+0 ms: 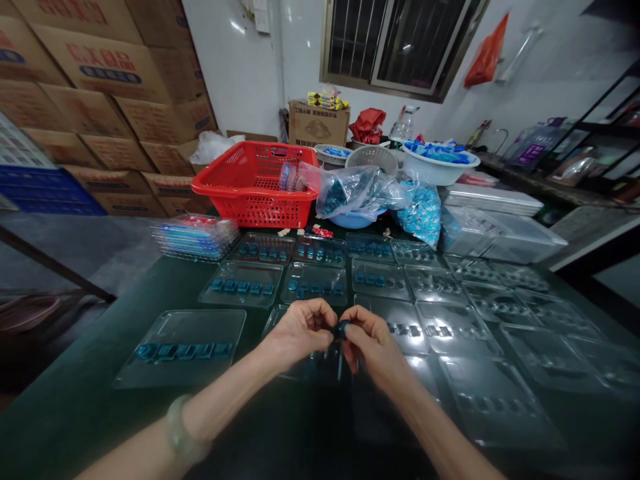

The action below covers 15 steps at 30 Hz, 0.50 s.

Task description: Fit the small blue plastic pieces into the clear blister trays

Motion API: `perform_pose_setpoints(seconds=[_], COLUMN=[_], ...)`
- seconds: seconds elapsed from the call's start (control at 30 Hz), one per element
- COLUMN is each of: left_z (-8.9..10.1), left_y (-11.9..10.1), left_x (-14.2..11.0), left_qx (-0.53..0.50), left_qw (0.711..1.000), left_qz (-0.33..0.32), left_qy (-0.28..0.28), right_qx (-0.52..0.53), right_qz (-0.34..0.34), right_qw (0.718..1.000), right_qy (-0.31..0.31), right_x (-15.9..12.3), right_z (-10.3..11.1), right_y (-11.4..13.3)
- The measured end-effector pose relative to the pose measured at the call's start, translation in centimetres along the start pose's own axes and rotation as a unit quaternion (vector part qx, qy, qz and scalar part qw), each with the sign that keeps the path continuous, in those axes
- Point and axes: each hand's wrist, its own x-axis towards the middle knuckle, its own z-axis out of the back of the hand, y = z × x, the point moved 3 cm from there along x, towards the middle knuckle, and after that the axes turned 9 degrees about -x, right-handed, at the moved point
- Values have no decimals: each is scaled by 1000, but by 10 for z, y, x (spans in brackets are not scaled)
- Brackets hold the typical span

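Note:
My left hand (304,328) and my right hand (374,339) meet over the middle of the table, both with fingers pinched. Between their fingertips is a small dark teal piece (342,329), mostly covered; its exact kind is unclear. Under my hands lies a clear plastic tray (273,321), partly hidden by them. To the left, another clear tray (159,327) carries a row of teal square pieces (186,351). Further back, a tray (295,272) and a tray (273,269) hold similar teal pieces. One tray (363,267) is only partly filled.
A red plastic basket (260,208) stands at the back, beside a clear bag of teal pieces (357,193) on a blue basin. Stacked clear packs (195,240) sit at the left edge. More clear trays (495,400) cover the right side. Cardboard boxes (100,63) are piled at far left.

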Motion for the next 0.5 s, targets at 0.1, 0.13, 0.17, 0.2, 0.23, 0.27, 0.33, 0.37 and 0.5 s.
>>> perform_pose_setpoints(seconds=[0.1, 0.13, 0.17, 0.2, 0.23, 0.27, 0.33, 0.37, 0.5], left_z=[0, 0, -1, -2, -3, -4, -5, -4, 18], left_y=[3, 3, 4, 3, 3, 2, -1, -2, -7], left_x=[1, 1, 1, 1, 0, -1, -5, -7, -14], left_qx=[-6, -16, -27, -33, -33, -24, 11, 28, 11], left_qw=[1000, 1000, 1000, 999, 999, 1000, 999, 998, 996], left_qz=[-1, -2, -1, 3, 10, 19, 37, 44, 46], left_qy=[-12, -10, -5, 0, 4, 7, 20, 34, 79], right_qx=[-29, -34, -37, -40, -45, -53, -74, -84, -60], right_qz=[6, 3, 0, -3, -3, 2, 14, 16, -21], right_qw=[1000, 999, 999, 999, 998, 998, 996, 996, 995], right_qy=[5, 15, 26, 33, 37, 35, 38, 40, -78], right_x=[2, 3, 3, 2, 1, 0, -3, -4, -7], right_z=[-1, -3, -4, -6, -7, -8, -4, 1, 58], right_y=[0, 0, 1, 2, 3, 4, 6, 5, -4])
